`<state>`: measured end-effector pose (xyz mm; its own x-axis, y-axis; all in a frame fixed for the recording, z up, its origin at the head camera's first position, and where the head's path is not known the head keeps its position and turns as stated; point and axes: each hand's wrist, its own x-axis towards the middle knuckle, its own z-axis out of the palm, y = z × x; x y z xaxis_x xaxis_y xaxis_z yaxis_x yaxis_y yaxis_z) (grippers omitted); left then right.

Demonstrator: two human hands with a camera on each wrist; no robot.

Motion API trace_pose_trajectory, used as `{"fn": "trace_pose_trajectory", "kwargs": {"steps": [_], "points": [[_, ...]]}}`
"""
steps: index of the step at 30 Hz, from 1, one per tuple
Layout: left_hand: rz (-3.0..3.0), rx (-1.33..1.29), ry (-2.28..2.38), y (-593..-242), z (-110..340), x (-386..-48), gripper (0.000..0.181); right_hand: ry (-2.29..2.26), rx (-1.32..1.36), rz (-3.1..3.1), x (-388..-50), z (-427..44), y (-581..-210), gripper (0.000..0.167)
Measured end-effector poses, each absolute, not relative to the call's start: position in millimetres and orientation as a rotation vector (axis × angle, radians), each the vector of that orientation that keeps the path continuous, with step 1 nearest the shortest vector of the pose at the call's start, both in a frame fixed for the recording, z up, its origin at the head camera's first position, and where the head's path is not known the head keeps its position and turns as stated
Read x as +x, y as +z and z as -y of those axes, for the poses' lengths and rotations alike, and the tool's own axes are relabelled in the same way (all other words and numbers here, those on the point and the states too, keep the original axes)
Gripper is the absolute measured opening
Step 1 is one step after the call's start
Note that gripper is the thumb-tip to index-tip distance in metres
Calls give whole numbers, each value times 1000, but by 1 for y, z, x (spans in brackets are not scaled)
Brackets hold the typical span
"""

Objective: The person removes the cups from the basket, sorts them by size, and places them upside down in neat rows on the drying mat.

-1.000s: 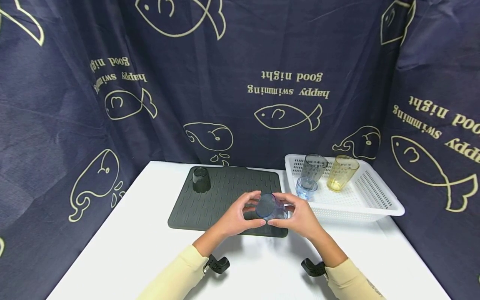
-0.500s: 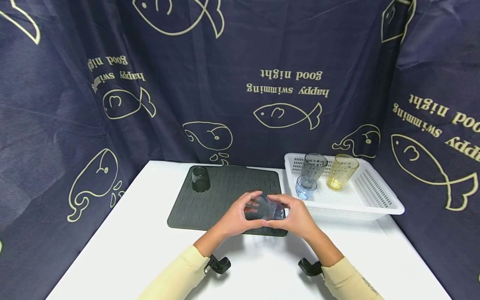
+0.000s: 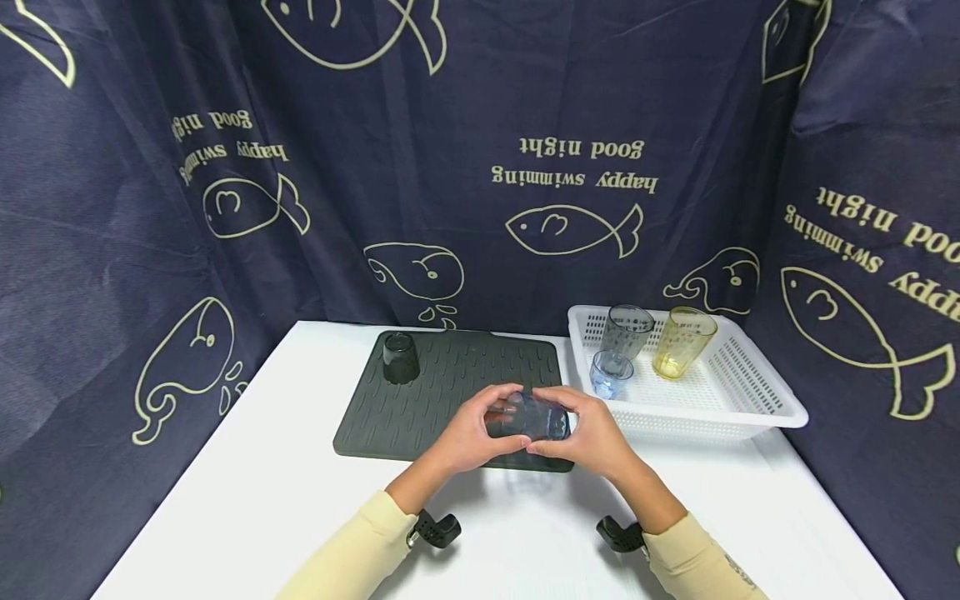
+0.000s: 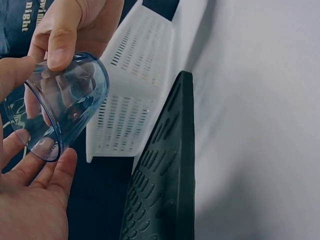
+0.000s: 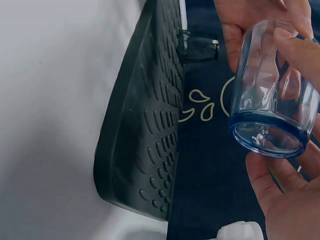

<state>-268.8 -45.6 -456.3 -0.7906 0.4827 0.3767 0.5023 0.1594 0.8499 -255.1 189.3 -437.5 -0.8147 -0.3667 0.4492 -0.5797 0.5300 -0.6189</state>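
Both hands hold one clear bluish glass [image 3: 534, 417] on its side above the near right part of a dark ridged mat [image 3: 442, 408]. My left hand [image 3: 472, 429] curls round the rim end, fingers behind and thumb in front. My right hand [image 3: 592, 429] grips the base end, its thumb close to the left thumb. In the left wrist view the glass [image 4: 70, 100] shows its open rim facing the left palm. The thick base of the glass [image 5: 270, 132] shows in the right wrist view.
A dark glass [image 3: 401, 358] stands at the mat's back left. To the right, a white perforated basket [image 3: 705, 421] holds a grey glass [image 3: 627, 332], a yellow glass [image 3: 684, 342] and a small blue glass [image 3: 611, 375]. A dark patterned curtain [image 3: 450, 183] surrounds the white table [image 3: 300, 467].
The glass has tilted from its rim facing the head camera to lying nearly sideways, rim toward the left hand. The hands have turned slightly with it.
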Motion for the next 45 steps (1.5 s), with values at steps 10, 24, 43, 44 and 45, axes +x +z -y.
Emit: {"fn": "trace_pose_trajectory", "kwargs": {"steps": [10,24,43,44,45], "points": [[2344,-964,-1862,-454,52,-266,71,1416,776,2463,-257,-195,-438,74],[2239,-1044,-2011,-455,61,-263,71,1972,794,2324,-249,-196,-443,74],[2178,-1113,-2057,-464,71,-259,72,2207,804,2193,-244,-186,-452,72],[2179,-1114,-2054,-465,71,-259,73,2203,802,2197,-244,-185,-452,72],[2184,-1110,-2053,-465,72,-259,74,2195,801,2199,-245,-185,-453,72]]}}
